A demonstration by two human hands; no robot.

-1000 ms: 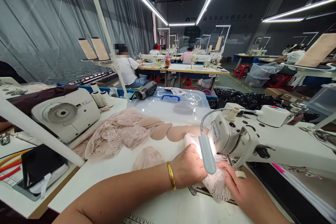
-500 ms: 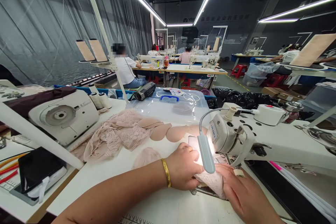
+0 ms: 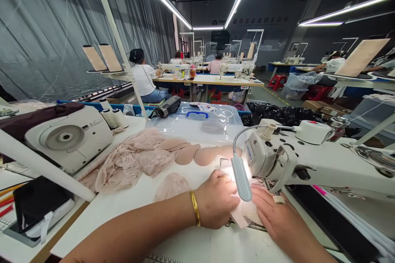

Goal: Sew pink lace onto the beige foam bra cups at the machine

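My left hand (image 3: pixel 217 201), with a gold bracelet at its wrist, is curled closed on the edge of a pale pink piece of fabric (image 3: pixel 240 217). My right hand (image 3: pixel 277 211) rests on the fabric's right side, fingers stretched out and fairly flat. A pale wrap circles one of its fingers. The fabric lies under the sewing machine head (image 3: pixel 259 154), and a grey gooseneck lamp (image 3: pixel 241 178) lights it while covering part of the work. The needle is hidden. A sheer beige piece (image 3: pixel 172 187) lies left of my left hand.
Crumpled beige lace (image 3: pixel 132 160) and several smooth beige cups (image 3: pixel 206 155) lie behind my left arm. A clear lidded box (image 3: pixel 197 125) stands beyond them. Another sewing machine (image 3: pixel 69 135) and a phone (image 3: pixel 40 203) are to the left. People sit at machines farther back.
The fabric between my hands has shifted, and a flat pink edge now shows where bunched lace was. Both hands have moved only slightly. The whole view has shifted a little.
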